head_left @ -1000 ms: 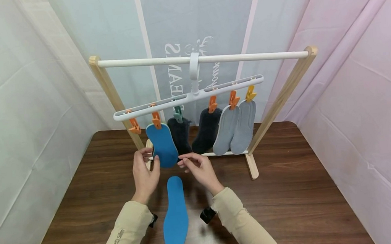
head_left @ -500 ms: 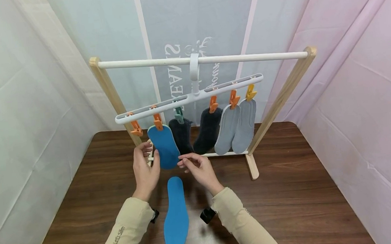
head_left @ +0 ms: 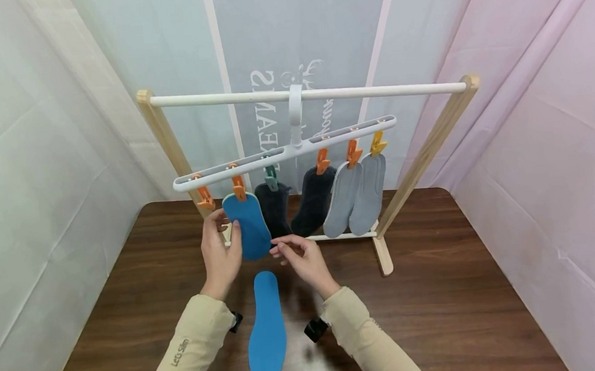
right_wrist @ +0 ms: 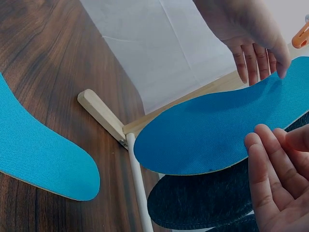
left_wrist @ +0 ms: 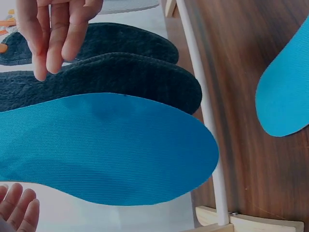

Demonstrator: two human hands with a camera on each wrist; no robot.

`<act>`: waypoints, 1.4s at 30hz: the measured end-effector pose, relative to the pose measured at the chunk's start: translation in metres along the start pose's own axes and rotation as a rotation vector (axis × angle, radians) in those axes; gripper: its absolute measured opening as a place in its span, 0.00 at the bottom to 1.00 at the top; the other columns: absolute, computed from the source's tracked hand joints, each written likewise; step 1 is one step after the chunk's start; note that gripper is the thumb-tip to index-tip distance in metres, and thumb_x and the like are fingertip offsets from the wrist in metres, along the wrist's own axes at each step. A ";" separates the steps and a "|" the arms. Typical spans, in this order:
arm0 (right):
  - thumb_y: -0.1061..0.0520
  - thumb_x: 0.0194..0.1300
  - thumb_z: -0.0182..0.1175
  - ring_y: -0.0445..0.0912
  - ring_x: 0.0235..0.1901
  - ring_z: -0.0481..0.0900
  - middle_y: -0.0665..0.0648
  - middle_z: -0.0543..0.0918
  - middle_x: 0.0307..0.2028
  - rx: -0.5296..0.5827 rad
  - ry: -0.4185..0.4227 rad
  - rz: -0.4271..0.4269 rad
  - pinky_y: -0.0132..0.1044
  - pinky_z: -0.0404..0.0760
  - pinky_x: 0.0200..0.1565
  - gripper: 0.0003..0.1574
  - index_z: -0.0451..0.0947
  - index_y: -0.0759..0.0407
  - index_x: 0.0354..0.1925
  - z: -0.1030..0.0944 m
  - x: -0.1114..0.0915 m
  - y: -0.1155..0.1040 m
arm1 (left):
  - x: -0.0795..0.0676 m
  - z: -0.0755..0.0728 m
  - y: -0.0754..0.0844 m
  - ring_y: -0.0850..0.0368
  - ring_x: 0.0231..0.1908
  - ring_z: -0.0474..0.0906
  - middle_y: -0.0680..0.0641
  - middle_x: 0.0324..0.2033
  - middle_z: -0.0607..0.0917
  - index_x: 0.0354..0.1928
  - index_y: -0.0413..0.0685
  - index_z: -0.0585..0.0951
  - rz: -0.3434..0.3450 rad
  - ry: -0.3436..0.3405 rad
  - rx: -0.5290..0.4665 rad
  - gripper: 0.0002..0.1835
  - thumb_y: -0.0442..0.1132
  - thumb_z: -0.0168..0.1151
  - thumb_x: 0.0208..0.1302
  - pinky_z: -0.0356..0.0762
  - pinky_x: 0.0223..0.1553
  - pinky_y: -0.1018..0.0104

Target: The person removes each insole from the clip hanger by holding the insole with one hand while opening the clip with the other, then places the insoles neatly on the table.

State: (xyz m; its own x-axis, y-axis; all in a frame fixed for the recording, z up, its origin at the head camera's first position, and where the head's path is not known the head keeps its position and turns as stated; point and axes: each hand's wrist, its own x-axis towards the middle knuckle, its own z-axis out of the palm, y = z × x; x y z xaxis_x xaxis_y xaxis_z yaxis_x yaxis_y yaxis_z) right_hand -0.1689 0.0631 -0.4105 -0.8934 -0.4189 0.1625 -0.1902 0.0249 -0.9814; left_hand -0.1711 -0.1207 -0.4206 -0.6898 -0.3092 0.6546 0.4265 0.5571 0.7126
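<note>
A blue insole [head_left: 250, 227] hangs from an orange clip [head_left: 239, 190] on a white clip hanger [head_left: 246, 167]. At its left edge is my left hand [head_left: 221, 255]; the thumb overlaps the edge, and the relaxed fingers lie behind it, apart from the insole in the left wrist view. Close to its lower right edge my right hand [head_left: 306, 260] stays with loosely extended fingers [right_wrist: 260, 169], gripping nothing. Another blue insole [head_left: 267, 333] lies flat on the table between the forearms. Farther right hang two dark fuzzy insoles [head_left: 315, 201] and two grey insoles [head_left: 344, 199].
An orange clip [head_left: 205, 200] with nothing in it hangs at the hanger's left end. The hanger hooks over the white top bar [head_left: 384, 90] of a wooden rack [head_left: 428, 152] on the brown table [head_left: 458, 289]. Curtains [head_left: 548, 177] surround the table.
My left hand has slid slightly up along the hanging insole's edge. The hanger has swayed a little. My right hand stays almost in place.
</note>
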 end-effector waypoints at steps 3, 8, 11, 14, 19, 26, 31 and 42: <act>0.64 0.72 0.49 0.65 0.46 0.79 0.74 0.81 0.45 0.004 -0.005 0.005 0.48 0.82 0.45 0.17 0.74 0.75 0.53 0.001 0.000 -0.001 | 0.002 -0.001 0.001 0.41 0.47 0.73 0.32 0.50 0.75 0.56 0.29 0.69 -0.001 0.002 -0.007 0.18 0.31 0.54 0.68 0.71 0.48 0.53; 0.64 0.73 0.49 0.65 0.46 0.79 0.74 0.80 0.45 0.010 -0.014 0.011 0.48 0.81 0.46 0.17 0.74 0.74 0.53 0.003 0.000 -0.002 | 0.005 -0.002 0.005 0.42 0.46 0.74 0.32 0.48 0.76 0.55 0.29 0.69 0.008 0.001 -0.033 0.16 0.31 0.53 0.69 0.72 0.49 0.53; 0.64 0.73 0.49 0.65 0.46 0.79 0.74 0.80 0.45 0.009 -0.008 0.007 0.46 0.82 0.45 0.17 0.74 0.75 0.53 0.003 0.001 -0.002 | 0.008 -0.002 0.008 0.42 0.47 0.75 0.33 0.47 0.77 0.55 0.30 0.69 0.014 -0.003 -0.049 0.15 0.30 0.53 0.69 0.72 0.49 0.53; 0.64 0.72 0.49 0.65 0.46 0.79 0.74 0.81 0.45 0.007 -0.001 0.005 0.45 0.82 0.45 0.17 0.75 0.74 0.53 0.003 0.001 -0.001 | 0.009 -0.002 0.010 0.42 0.48 0.76 0.34 0.48 0.78 0.56 0.32 0.70 0.019 -0.005 -0.064 0.15 0.30 0.53 0.69 0.72 0.50 0.52; 0.64 0.72 0.49 0.65 0.45 0.79 0.74 0.81 0.44 0.005 0.001 -0.003 0.45 0.82 0.44 0.16 0.75 0.74 0.52 0.003 0.001 0.000 | 0.010 -0.002 0.014 0.42 0.48 0.76 0.34 0.48 0.78 0.57 0.33 0.70 0.019 -0.001 -0.068 0.16 0.29 0.52 0.69 0.73 0.51 0.50; 0.65 0.72 0.49 0.66 0.45 0.79 0.74 0.81 0.44 0.027 -0.001 -0.009 0.53 0.80 0.46 0.17 0.74 0.74 0.53 0.004 0.002 -0.003 | 0.012 -0.002 0.020 0.41 0.48 0.76 0.33 0.51 0.78 0.58 0.32 0.70 -0.001 -0.009 -0.065 0.16 0.31 0.51 0.71 0.72 0.50 0.51; 0.65 0.72 0.49 0.66 0.45 0.79 0.75 0.80 0.44 0.040 0.004 -0.024 0.58 0.79 0.46 0.16 0.74 0.75 0.53 0.004 0.003 -0.005 | 0.012 -0.002 0.021 0.41 0.45 0.76 0.33 0.49 0.78 0.57 0.32 0.70 -0.017 -0.011 -0.074 0.15 0.31 0.50 0.72 0.72 0.49 0.52; 0.65 0.70 0.54 0.64 0.43 0.81 0.72 0.83 0.43 0.070 0.078 -0.128 0.49 0.83 0.40 0.16 0.76 0.75 0.51 0.008 0.011 0.000 | 0.013 -0.002 0.024 0.42 0.46 0.76 0.32 0.47 0.78 0.54 0.30 0.71 -0.068 0.002 -0.121 0.14 0.32 0.49 0.73 0.71 0.52 0.50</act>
State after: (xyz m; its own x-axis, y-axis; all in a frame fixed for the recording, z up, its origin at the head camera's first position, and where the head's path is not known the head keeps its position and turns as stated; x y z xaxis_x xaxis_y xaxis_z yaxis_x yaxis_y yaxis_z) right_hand -0.1755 0.0511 -0.4096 -0.8929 -0.3431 0.2915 -0.2780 -0.0890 -0.9564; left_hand -0.1686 -0.1127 -0.3951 -0.7184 -0.3445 0.6043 0.4463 0.4380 0.7803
